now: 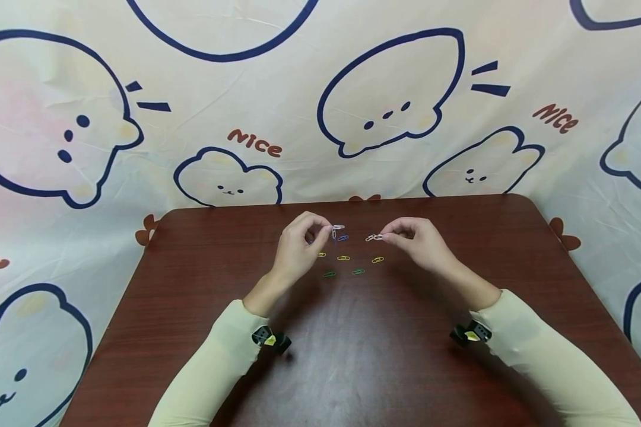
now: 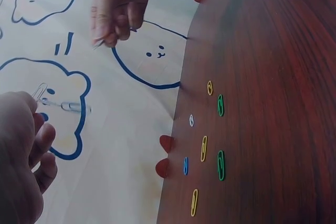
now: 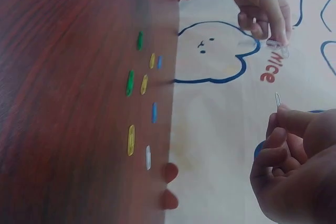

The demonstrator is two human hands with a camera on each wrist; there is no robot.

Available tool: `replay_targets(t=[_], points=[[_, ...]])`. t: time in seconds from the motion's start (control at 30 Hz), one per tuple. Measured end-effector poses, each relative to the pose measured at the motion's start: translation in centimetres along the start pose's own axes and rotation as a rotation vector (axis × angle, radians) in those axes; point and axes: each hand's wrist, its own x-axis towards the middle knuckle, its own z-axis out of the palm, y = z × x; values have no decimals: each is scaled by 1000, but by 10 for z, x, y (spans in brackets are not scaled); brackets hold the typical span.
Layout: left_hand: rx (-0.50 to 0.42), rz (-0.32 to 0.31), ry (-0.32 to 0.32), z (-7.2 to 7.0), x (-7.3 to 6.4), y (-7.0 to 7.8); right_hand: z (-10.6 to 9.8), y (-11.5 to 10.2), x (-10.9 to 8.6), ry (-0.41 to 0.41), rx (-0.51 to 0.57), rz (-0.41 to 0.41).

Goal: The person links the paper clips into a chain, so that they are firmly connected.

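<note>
My left hand (image 1: 294,252) pinches a white paper clip (image 2: 40,91) between thumb and fingertips. A second white clip (image 2: 72,107) hangs linked from it, slightly blurred in the left wrist view. Across from it, my right hand (image 1: 421,242) pinches another white paper clip (image 3: 278,99) at one end, its free end sticking out past the fingertips. The two hands are held apart, above the far part of the table. On the table below lies one more white paper clip (image 3: 148,157), close to the right fingertips in the head view.
Loose paper clips lie spread on the brown table (image 1: 342,356): green clips (image 1: 358,271) closest to me, then yellow clips (image 1: 343,258), with blue clips (image 3: 154,113) farther back. A patterned cloth (image 1: 299,101) hangs right behind the table's far edge.
</note>
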Motion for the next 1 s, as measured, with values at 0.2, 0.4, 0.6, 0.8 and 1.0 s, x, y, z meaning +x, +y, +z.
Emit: replay_targets(t=[0.2, 0.4, 0.6, 0.8, 1.0], points=[[8, 12, -3, 1, 1, 3, 4, -14, 5, -2, 43, -19], [8, 5, -9, 2, 2, 4, 10, -26, 12, 6, 85, -63], [10, -12, -9, 5, 3, 6, 16, -36, 18, 2, 117, -92], [3, 2, -7, 8, 4, 6, 22, -41, 22, 2, 139, -97], [10, 20, -12, 10, 5, 7, 27, -46, 25, -1, 142, -104]])
